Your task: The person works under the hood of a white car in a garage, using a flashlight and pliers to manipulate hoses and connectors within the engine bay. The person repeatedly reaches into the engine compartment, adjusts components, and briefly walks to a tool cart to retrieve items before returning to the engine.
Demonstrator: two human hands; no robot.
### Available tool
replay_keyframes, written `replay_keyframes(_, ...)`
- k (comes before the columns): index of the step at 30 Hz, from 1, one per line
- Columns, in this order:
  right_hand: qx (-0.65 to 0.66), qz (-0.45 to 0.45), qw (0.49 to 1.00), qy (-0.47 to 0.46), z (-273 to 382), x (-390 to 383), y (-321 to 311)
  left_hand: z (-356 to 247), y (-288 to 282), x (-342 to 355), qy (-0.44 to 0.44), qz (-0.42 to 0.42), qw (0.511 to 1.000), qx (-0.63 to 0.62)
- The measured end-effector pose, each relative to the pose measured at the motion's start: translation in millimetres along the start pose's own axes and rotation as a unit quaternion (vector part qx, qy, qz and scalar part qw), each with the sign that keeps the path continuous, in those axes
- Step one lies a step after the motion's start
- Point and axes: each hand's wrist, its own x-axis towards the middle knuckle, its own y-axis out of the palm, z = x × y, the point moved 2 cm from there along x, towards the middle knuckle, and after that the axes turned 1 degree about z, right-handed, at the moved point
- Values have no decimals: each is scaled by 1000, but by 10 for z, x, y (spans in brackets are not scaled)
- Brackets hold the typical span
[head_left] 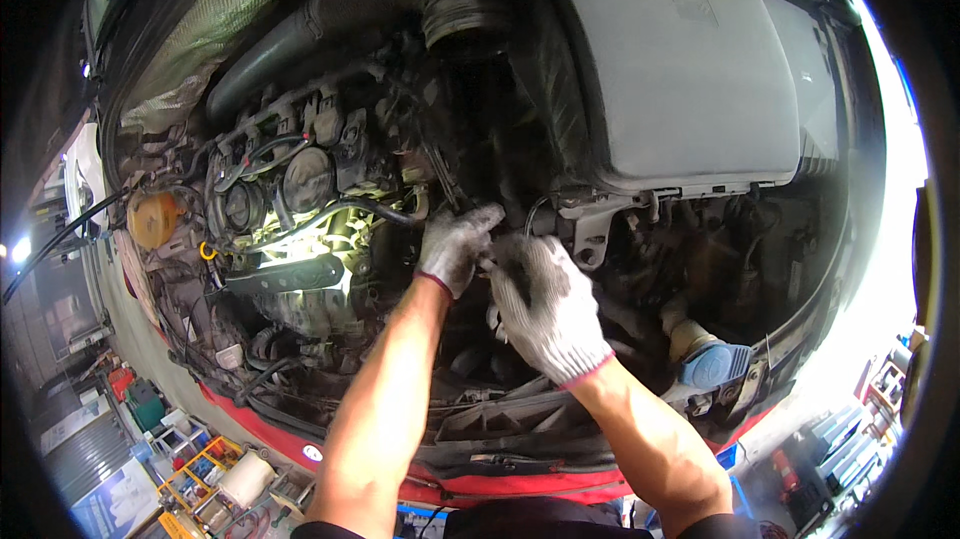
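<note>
A curved black hose [380, 209] is running over the grimy engine [307, 179] toward the white-gloved left hand [460, 249]; beside it, the white-gloved right hand [546, 305] is curling near a grey metal bracket [592, 235]. I cannot tell whether either is gripping anything. A large grey plastic box [685, 64] is sitting beyond the bracket.

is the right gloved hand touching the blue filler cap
Apart: the head view shows the right gloved hand to the left of the blue filler cap, with a plain gap between them.
</note>
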Motion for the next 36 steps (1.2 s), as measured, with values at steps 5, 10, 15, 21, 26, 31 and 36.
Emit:
replay_keyframes(5,-29,117,989,-84,497,-576,-653,115,17,-294,190,-184,928,261)
replay_keyframes(10,-81,300,947,-76,612,-1357,-961,-71,343,-409,153,-335,855,366)
replay_keyframes(15,-117,283,947,-100,409,-1889,-1077,-99,708,-351,113,-414,850,306)
replay_keyframes(21,-218,255,937,-101,208,-2265,-1065,104,448,386,53,-272,748,603)
replay_keyframes(26,-274,227,922,-153,98,-2234,-1144,35,-4,453,59,-240,829,503)
replay_keyframes(31,-309,200,900,-235,-44,-2145,-1051,-199,243,-108,-30,-129,955,264)
replay_keyframes(36,-325,268,883,-204,132,-2047,-1019,-216,96,-147,-80,-3,987,136)
